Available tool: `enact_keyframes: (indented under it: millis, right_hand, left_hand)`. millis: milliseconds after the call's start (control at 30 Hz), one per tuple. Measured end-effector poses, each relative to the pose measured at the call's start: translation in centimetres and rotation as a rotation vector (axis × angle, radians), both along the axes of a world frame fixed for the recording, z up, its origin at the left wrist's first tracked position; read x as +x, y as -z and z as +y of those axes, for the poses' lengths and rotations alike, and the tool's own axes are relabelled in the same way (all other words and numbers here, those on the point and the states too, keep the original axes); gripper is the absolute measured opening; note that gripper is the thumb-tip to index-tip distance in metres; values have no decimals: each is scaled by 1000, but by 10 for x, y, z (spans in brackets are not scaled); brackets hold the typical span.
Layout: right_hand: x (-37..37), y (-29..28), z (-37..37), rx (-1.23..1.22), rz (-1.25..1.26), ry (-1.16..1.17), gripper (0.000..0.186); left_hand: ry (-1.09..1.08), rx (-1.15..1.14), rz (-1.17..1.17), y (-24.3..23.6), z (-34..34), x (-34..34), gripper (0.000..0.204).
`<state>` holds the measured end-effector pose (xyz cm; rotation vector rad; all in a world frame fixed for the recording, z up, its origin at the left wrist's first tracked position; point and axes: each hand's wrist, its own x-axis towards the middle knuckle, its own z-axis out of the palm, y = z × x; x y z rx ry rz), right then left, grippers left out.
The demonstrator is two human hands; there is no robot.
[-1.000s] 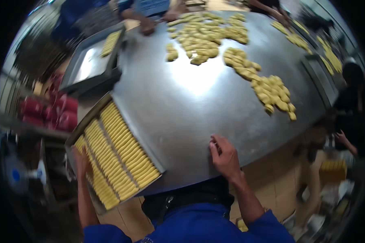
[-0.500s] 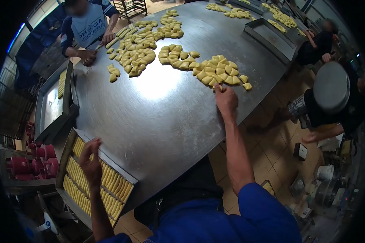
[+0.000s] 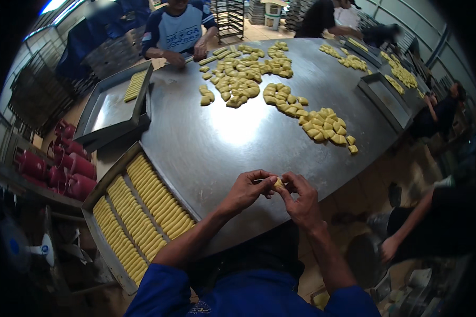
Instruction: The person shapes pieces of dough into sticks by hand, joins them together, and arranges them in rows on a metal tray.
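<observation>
Both hands meet over the near edge of the metal table [image 3: 206, 158]. A small yellow dough piece [image 3: 278, 183] is pinched between them. My right hand [image 3: 302, 202] grips it between thumb and fingers. My left hand [image 3: 247, 191] pinches its other side, fingers curled. Beyond them on the table is a cluster of cut dough pieces [image 3: 322, 126]; a larger spread of pieces [image 3: 238, 79] lies farther back. Left of my left forearm, a metal tray [image 3: 188, 207] holds rows of rolled dough sticks [image 3: 137, 216], partly covered by that arm.
Another tray [image 3: 103, 113] with a few dough strips stands at the left edge. Across the table a co-worker [image 3: 182, 31] handles dough strips. At the far right are a tray [image 3: 388, 100] and other people. Red gas cylinders [image 3: 79, 171] stand on the left, a fan [image 3: 37, 248] below.
My right hand has drawn back from the far cluster with a dough piece. My left hand has moved right from above the tray to meet it. The view has shifted.
</observation>
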<state>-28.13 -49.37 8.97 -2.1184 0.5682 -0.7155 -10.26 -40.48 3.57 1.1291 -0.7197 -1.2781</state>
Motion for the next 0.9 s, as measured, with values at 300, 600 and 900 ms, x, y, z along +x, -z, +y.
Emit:
enact_keyframes:
  millis: [300, 600, 900]
  right_hand:
    - [5, 12, 21, 176, -22, -14, 17]
    - [-8, 11, -11, 674, 258, -253, 26]
    - [9, 75, -74, -63, 760, -21, 46]
  left_hand:
    - [-157, -187, -101, -1, 41, -18, 25]
    - [198, 16, -231, -2, 41, 11, 39]
    - [288, 455, -1318, 34, -21, 28, 45]
